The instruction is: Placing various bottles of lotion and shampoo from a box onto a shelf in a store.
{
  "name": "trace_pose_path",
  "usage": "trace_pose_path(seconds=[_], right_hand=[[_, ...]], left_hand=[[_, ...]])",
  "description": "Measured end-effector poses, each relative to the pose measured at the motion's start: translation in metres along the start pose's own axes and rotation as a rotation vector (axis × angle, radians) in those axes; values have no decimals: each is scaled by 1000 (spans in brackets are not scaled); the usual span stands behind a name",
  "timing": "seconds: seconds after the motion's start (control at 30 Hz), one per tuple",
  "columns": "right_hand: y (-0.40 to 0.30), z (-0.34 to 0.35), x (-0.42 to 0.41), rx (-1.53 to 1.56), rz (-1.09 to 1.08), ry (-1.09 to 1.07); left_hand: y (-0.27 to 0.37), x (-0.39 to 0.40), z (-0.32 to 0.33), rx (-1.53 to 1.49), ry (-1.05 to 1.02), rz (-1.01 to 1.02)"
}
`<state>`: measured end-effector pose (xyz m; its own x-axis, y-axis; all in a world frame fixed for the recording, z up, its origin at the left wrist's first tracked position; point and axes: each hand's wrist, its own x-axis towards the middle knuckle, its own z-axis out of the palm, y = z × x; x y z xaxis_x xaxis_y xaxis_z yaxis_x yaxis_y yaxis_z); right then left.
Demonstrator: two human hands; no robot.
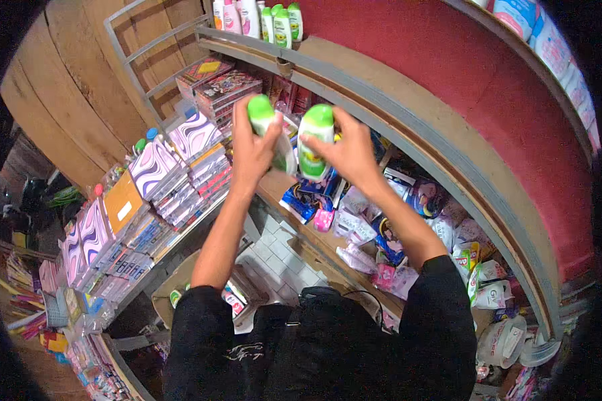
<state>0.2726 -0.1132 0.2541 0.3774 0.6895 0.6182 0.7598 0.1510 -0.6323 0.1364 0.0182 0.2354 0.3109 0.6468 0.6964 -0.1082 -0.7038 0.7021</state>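
In my left hand [253, 150] is a white-and-green plastic bottle [261, 107] with a bright green cap, slightly blurred and partly covered by my fingers. My right hand [351, 145] grips a second bottle of the same kind [315, 145], its printed front turned towards me. Both are held up side by side, a small gap apart, in front of the shelving. On the upper shelf ahead, several similar green-capped bottles [282, 29] stand upright beside white and pink bottles [233, 17].
Stacked notebooks with swirled covers [153, 165] fill the left side. Boxed goods [228, 92] sit under the metal-edged shelf [411, 115]. Packets [353, 225] crowd the lower shelf at right. Below me are an open cardboard box [163, 301] and a tiled floor [276, 250].
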Motion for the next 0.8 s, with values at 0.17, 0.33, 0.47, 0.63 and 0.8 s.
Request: trace_pose_path(seconds=[0.17, 0.33, 0.47, 0.63, 0.8], right_hand=[[-2, -53, 67, 5, -113, 113], [12, -93, 148, -175, -182, 228], [37, -106, 211, -208, -141, 234], [94, -96, 285, -379, 53, 145], [160, -62, 357, -515, 280, 131]], left_hand=[[45, 96, 39, -140, -18, 191], [71, 194, 75, 65, -29, 370], [58, 261, 103, 89, -114, 392], [-1, 342, 148, 185, -56, 532], [-69, 394, 171, 281, -252, 390]])
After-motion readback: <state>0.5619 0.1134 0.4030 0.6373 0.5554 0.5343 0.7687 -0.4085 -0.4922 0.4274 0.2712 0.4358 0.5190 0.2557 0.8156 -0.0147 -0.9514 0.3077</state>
